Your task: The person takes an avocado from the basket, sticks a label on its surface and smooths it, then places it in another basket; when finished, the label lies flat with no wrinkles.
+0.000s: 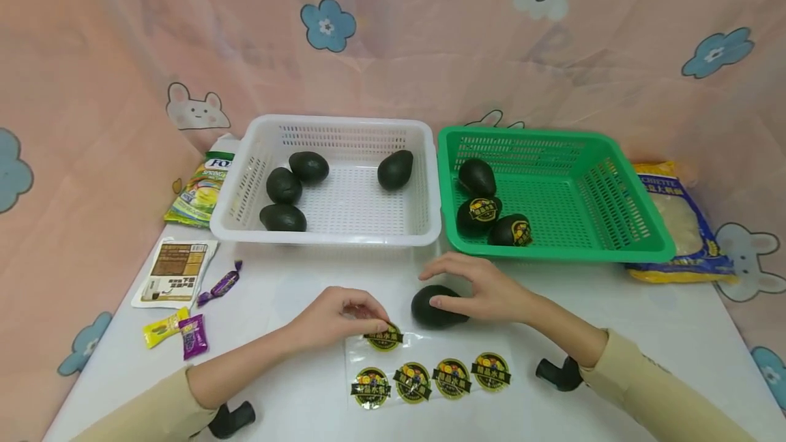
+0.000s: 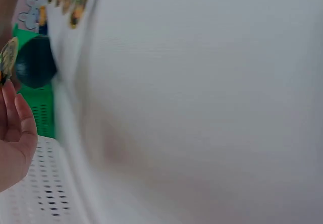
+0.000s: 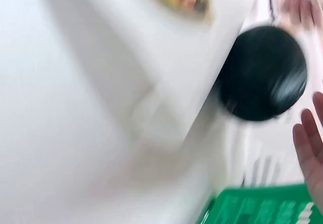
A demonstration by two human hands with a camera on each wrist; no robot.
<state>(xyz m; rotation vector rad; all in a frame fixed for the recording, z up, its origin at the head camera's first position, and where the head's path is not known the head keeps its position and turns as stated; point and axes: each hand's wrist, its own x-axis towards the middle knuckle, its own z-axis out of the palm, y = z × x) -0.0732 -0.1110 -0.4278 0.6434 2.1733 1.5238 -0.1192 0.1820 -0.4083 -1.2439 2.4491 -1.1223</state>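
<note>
Glossy round green-and-yellow sticker (image 1: 383,336), pinched in the left hand's (image 1: 336,319) grip over the clear backing sheet (image 1: 430,374), may crease or fold onto itself, and the dark oval avocado (image 1: 432,305) on the white bench (image 1: 614,333) could roll under the right hand's (image 1: 485,288) loose, flat fingers.

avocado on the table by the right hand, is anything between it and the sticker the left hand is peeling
Nothing visible does. The left hand pinches a sticker at the sheet's top edge, and the avocado under the right hand lies just beside it, with only bare table between.
</note>
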